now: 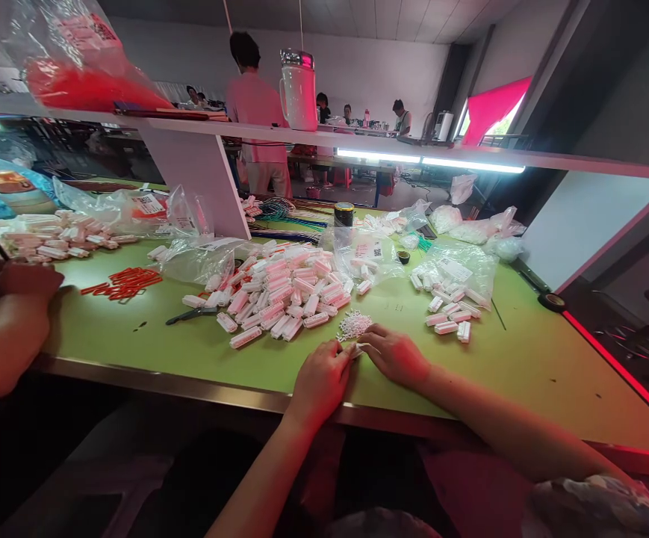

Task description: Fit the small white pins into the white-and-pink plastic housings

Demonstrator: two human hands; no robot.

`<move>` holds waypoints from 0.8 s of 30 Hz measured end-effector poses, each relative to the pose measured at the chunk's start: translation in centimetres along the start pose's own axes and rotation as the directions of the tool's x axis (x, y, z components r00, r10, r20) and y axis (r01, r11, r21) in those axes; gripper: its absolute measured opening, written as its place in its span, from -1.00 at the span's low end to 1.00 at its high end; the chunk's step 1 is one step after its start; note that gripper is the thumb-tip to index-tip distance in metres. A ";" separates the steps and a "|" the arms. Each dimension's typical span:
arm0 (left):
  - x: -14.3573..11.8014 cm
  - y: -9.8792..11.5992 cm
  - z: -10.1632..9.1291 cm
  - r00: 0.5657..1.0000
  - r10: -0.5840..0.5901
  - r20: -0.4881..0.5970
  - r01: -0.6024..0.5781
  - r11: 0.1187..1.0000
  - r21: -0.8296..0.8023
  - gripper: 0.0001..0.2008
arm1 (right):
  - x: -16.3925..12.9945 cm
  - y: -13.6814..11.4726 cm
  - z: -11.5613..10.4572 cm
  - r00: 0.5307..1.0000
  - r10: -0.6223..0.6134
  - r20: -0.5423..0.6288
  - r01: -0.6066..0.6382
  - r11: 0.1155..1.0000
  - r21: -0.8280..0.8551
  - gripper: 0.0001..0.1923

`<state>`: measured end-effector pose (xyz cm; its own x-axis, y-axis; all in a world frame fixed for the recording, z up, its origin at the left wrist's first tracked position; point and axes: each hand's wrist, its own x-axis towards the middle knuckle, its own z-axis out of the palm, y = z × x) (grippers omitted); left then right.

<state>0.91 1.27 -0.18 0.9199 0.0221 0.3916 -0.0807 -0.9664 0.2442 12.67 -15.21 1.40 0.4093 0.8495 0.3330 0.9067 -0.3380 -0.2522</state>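
My left hand (320, 379) and my right hand (396, 354) rest together on the green table (526, 359) near its front edge. Between their fingertips they pinch a small white plastic part (357, 350). Just beyond my fingers lies a little heap of tiny white pieces (354, 324). A big pile of white connector housings (282, 291) spreads out farther back, left of centre. A smaller group of the same housings (448, 314) lies to the right.
A co-worker's hand and forearm (4, 314) lie on the table at the left, near red parts (124, 284) and black tweezers (190, 316). Clear plastic bags (458, 261), cable bundles (284, 217) and a tape roll (551, 302) sit behind. A shelf (358, 142) holds a white jug (298, 90).
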 end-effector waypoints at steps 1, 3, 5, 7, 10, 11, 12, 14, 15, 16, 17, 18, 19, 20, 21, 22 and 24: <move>0.0 0.0 0.0 1.000 0.002 -0.001 -0.002 1.000 0.001 -0.71 | 0.0 0.1 0.0 1.000 -0.004 0.000 0.004 1.000 0.016 -0.78; 0.0 0.0 0.0 1.000 0.001 0.000 -0.001 1.000 0.006 -0.71 | 0.0 0.2 0.0 1.000 -0.013 0.006 0.013 1.000 0.019 -0.79; 0.0 0.0 0.0 1.000 0.003 0.002 -0.003 1.000 0.006 -0.71 | 0.1 0.2 0.1 1.000 -0.018 0.011 0.018 1.000 -0.012 -0.79; 0.0 0.0 0.0 1.000 0.005 0.001 -0.005 1.000 0.000 -0.71 | 0.1 0.1 0.1 0.999 -0.030 0.022 0.032 0.996 -0.087 -0.79; 0.0 0.0 -0.1 1.000 0.004 -0.011 -0.004 1.000 -0.009 -0.69 | 0.1 -0.1 0.1 0.994 -0.098 0.058 0.109 0.964 -0.242 -0.77; 0.0 0.0 -0.1 1.000 0.003 -0.015 -0.003 1.000 -0.011 -0.68 | 0.1 -0.1 0.1 0.988 -0.133 0.076 0.149 0.948 -0.282 -0.76; 0.0 0.1 -0.1 1.000 0.003 -0.018 -0.003 1.000 -0.010 -0.68 | 0.0 -0.2 0.0 0.982 -0.164 0.095 0.186 0.933 -0.308 -0.76; 0.0 0.1 -0.1 1.000 0.002 -0.014 -0.002 1.000 -0.005 -0.67 | -0.1 -0.3 -0.1 0.974 -0.195 0.115 0.222 0.924 -0.312 -0.77; 0.0 0.1 -0.1 1.000 0.001 -0.010 -0.001 1.000 -0.001 -0.67 | -0.2 -0.3 -0.2 0.977 -0.186 0.105 0.209 0.933 -0.293 -0.77; 0.0 0.1 -0.1 1.000 0.000 -0.006 0.000 1.000 0.001 -0.67 | -0.2 -0.2 -0.3 0.983 -0.162 0.082 0.178 0.949 -0.261 -0.77; 0.0 0.2 -0.1 1.000 -0.002 -0.006 0.002 1.000 0.002 -0.67 | -0.3 0.0 -0.4 0.991 -0.124 0.049 0.132 0.966 -0.220 -0.77; 0.0 0.1 0.0 1.000 -0.003 -0.010 0.003 1.000 0.002 -0.68 | -0.3 0.3 -0.5 0.997 -0.076 0.010 0.077 0.982 -0.175 -0.76; 0.0 0.1 0.0 1.000 -0.002 -0.016 0.002 1.000 0.004 -0.68 | -0.2 0.7 -0.5 0.999 -0.026 -0.025 0.023 0.991 -0.129 -0.76; -0.1 0.1 0.0 1.000 0.002 -0.020 -0.002 1.000 0.008 -0.68 | -0.1 1.2 -0.6 0.998 0.027 -0.052 -0.031 0.995 -0.090 -0.76; -0.1 0.0 0.0 1.000 0.008 -0.019 -0.008 1.000 0.015 -0.68 | 0.0 1.7 -0.6 0.995 0.081 -0.066 -0.085 0.995 -0.061 -0.76; -0.2 0.0 0.0 1.000 0.017 -0.014 -0.016 1.000 0.022 -0.67 | 0.1 2.3 -0.7 0.989 0.132 -0.068 -0.135 0.990 -0.040 -0.77; -0.2 -0.1 0.0 1.000 0.031 0.005 -0.031 0.999 0.036 -0.63 | 0.3 3.4 -0.6 0.974 0.221 -0.046 -0.222 0.975 -0.018 -0.80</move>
<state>0.71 1.35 -0.31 0.9189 -0.0087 0.3944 -0.0949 -0.9753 0.1995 15.92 -16.31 1.23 0.6035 0.7344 0.3106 0.7952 -0.5252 -0.3030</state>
